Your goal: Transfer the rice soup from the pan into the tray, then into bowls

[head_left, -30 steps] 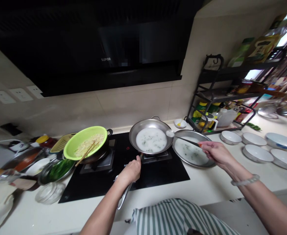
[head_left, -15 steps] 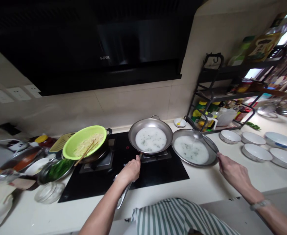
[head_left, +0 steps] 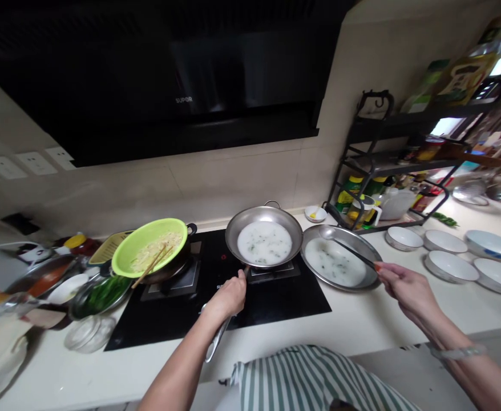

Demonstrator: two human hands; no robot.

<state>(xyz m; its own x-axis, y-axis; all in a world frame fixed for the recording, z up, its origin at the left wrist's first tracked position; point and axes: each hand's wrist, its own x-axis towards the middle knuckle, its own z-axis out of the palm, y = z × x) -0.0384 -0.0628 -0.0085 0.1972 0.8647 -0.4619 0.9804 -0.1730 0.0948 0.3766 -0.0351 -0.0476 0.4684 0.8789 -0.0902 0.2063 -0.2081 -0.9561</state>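
Note:
My left hand point(head_left: 229, 295) is closed round the long handle point(head_left: 217, 342) of a steel pan point(head_left: 233, 228) on the right burner. White liquid with green flecks point(head_left: 264, 242) lies in that pan. Beside it, on the worktop, a wide steel dish point(head_left: 368, 251) holds the same kind of liquid. The fingers of my right hand point(head_left: 407, 288) grip the dark handle of a ladle point(head_left: 326, 233). Its bowl is over the far part of the dish, above the liquid or just at its edge; I cannot tell which.
Left of the pan, a green basin point(head_left: 124, 260) with pale shreds and chopsticks point(head_left: 152, 266) rests on a dark pot. Greens point(head_left: 105, 294) and a glass jar point(head_left: 88, 334) stand further left. Several white bowls point(head_left: 451, 266) and a spice rack point(head_left: 387, 165) are on the right.
The ladle's bowl has moved left and away from me, toward the dish's far rim. My right hand has turned slightly with it. My left hand stays on the pan handle.

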